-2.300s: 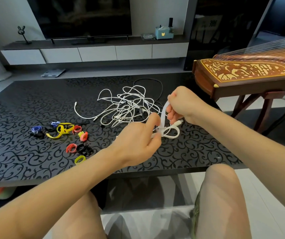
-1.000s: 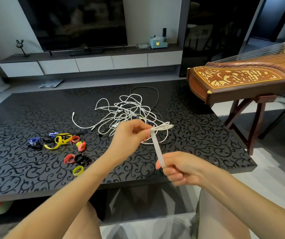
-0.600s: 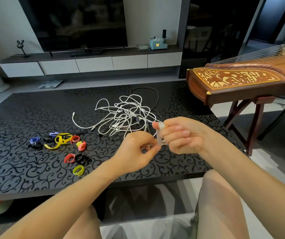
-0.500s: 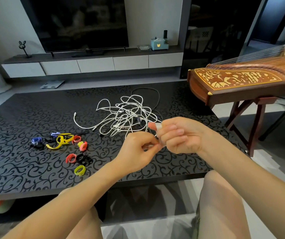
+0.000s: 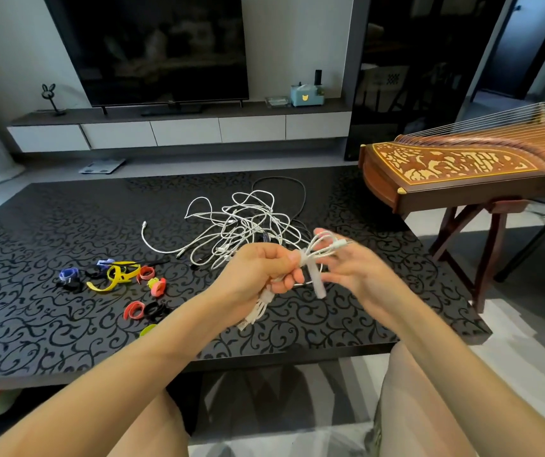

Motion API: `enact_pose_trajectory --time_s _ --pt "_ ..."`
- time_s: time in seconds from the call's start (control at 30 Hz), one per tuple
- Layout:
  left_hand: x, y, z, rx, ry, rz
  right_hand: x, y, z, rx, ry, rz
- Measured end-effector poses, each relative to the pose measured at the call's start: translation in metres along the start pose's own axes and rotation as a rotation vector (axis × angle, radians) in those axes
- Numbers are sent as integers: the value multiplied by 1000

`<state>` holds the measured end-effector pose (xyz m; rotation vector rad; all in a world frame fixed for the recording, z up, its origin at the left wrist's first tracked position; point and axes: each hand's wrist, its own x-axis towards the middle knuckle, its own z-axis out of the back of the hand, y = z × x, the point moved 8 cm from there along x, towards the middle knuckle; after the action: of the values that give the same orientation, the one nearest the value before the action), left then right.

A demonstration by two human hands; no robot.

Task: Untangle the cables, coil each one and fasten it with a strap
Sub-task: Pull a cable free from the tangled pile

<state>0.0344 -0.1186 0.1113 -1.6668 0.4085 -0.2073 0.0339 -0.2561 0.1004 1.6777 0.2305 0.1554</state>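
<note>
My left hand (image 5: 258,273) grips a coiled white cable (image 5: 325,246) above the table's front. One end of the bundle sticks out toward the upper right and the other (image 5: 255,312) hangs below the fist. A white strap (image 5: 315,280) is wrapped round the coil beside my fingers, and its tail hangs loose. My right hand (image 5: 355,268) is just right of the coil with fingers spread and blurred, touching the cable loops without gripping them. A tangled pile of white cables (image 5: 241,224) with a black cable (image 5: 299,192) lies behind on the black patterned table (image 5: 50,324).
Several coloured straps (image 5: 116,278) lie scattered on the table's left side. A wooden stringed instrument (image 5: 456,169) on a stand is close to the table's right edge. A TV console (image 5: 182,130) runs along the far wall. My knees are below the front edge.
My right hand, which pinched the strap at the coil, has opened and shifted right. The strap tail now hangs free. My left hand still holds the coil, turned more upright.
</note>
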Motion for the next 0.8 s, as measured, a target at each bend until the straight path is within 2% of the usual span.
enact_pose_trajectory --time_s 0.07,0.27,0.4,0.5,0.57,0.67,0.8 --pt "0 -1 -3 46 30 -11 -2 -8 -22 21 121 1" --pt "-1 -2 4 27 41 6 -3 -1 -25 -152 -127 171" --pt "-6 0 -1 -61 104 44 -6 2 -24 -236 -143 189" --pt "-8 -2 2 -24 22 14 -10 -1 -26 -305 -134 152" --pt "-8 -2 6 62 -72 -22 -19 -6 -33 -357 -124 119" --pt "-12 -5 9 399 -212 -142 -33 -10 -46 -407 -113 58" --pt "-20 -18 -2 703 -303 -360 -37 6 -45 -316 -125 -40"
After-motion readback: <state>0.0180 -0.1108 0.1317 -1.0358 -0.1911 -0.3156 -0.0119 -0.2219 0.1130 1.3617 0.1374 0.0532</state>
